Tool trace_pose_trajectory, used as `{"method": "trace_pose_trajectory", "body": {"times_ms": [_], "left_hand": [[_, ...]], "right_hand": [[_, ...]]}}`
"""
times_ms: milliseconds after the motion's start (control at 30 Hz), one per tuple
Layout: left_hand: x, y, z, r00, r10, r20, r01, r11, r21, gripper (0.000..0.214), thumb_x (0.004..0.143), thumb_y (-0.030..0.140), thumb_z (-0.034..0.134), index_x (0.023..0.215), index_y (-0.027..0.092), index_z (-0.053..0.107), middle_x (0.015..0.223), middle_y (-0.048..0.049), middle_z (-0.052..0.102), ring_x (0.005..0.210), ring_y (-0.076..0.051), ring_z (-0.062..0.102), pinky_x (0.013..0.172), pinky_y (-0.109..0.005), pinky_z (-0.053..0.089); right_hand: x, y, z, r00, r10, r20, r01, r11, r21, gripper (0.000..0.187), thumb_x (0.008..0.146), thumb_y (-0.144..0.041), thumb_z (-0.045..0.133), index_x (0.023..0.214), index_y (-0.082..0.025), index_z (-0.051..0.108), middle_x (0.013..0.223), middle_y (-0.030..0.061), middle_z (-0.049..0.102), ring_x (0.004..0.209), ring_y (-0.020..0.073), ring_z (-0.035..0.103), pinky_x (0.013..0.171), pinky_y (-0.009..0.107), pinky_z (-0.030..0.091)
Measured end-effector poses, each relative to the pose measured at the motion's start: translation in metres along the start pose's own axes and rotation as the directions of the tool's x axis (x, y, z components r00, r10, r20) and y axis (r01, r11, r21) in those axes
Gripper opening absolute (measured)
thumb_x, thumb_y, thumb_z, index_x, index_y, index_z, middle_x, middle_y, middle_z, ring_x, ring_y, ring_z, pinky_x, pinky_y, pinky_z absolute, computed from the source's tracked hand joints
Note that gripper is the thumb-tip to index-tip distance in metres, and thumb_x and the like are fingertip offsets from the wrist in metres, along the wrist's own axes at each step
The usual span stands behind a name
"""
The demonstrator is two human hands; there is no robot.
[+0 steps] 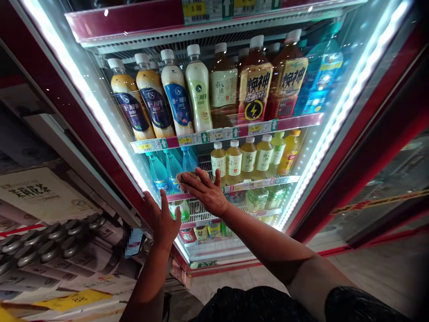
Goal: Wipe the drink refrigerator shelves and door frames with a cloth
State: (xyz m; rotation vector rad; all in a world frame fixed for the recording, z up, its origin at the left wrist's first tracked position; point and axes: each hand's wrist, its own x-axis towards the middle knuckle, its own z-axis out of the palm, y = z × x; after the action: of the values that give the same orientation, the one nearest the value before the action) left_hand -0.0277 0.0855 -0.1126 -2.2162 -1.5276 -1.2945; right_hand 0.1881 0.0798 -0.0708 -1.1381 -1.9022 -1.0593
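My right hand (211,194) reaches in front of the glass door (201,161) of a lit drinks fridge. Under its fingers a brownish, rough-looking cloth (185,178) is pressed flat against the glass, and the thumb stands up apart. My left hand (166,223) is lower and further left, by the left edge of the door. Its fingers are spread and it holds nothing; whether they touch the door I cannot tell. Behind the glass, near both hands, blue-green bottles (157,170) stand on a shelf.
Several shelves hold bottled drinks, with milk tea bottles (177,96) higher up and small tea bottles (248,156) below. Price strips (217,135) edge the shelves. At the left stand boxes (40,192) and grey-lidded bottles (50,250). Grey floor (221,286) shows below the fridge.
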Motion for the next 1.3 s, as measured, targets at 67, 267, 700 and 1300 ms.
{"method": "trace_pose_trajectory", "body": {"times_ms": [67,267,700,1300], "left_hand": [[0.0,-0.003,0.0,1.0,0.018,0.009,-0.018,1.0,0.002,0.097,0.089,0.026,0.067,0.167,0.024,0.01,0.17,-0.0115,-0.029,0.159,-0.038,-0.015,0.129,-0.059,0.012],[0.0,-0.003,-0.003,0.997,-0.049,0.058,0.05,0.999,-0.014,0.097,0.089,0.029,0.067,0.167,0.025,0.009,0.171,-0.0094,-0.028,0.159,-0.039,-0.014,0.129,-0.057,0.01],[0.0,0.003,0.005,0.996,-0.083,0.042,0.081,0.996,0.045,0.1,0.089,0.033,0.066,0.167,0.021,0.005,0.17,-0.0128,-0.029,0.157,-0.04,-0.022,0.128,-0.062,0.008],[0.001,0.024,0.008,0.991,-0.135,-0.004,0.135,0.99,0.046,0.103,0.086,0.031,0.068,0.167,0.014,0.006,0.169,-0.0203,-0.026,0.157,-0.043,-0.019,0.127,-0.065,0.003]], "right_hand": [[-0.004,0.004,-0.001,1.0,0.001,-0.018,-0.001,1.0,0.001,0.053,0.104,-0.03,0.05,0.155,-0.043,0.042,0.165,-0.0174,0.038,0.162,0.0205,-0.011,0.124,0.06,-0.027],[-0.028,0.014,0.002,0.995,-0.065,-0.082,0.067,0.998,0.02,0.046,0.106,-0.027,0.044,0.151,-0.038,0.049,0.168,-0.0148,0.033,0.163,0.0218,0.002,0.127,0.062,-0.021],[-0.04,0.034,-0.011,0.998,-0.038,-0.055,0.039,0.999,0.014,0.05,0.103,-0.022,0.05,0.149,-0.041,0.051,0.167,-0.017,0.034,0.163,0.0196,-0.004,0.128,0.059,-0.022],[-0.054,0.079,-0.026,0.988,0.115,-0.104,-0.11,0.992,0.059,0.069,0.1,-0.016,0.052,0.159,-0.045,0.031,0.163,-0.0147,0.042,0.163,0.0196,0.004,0.129,0.057,-0.02]]}}
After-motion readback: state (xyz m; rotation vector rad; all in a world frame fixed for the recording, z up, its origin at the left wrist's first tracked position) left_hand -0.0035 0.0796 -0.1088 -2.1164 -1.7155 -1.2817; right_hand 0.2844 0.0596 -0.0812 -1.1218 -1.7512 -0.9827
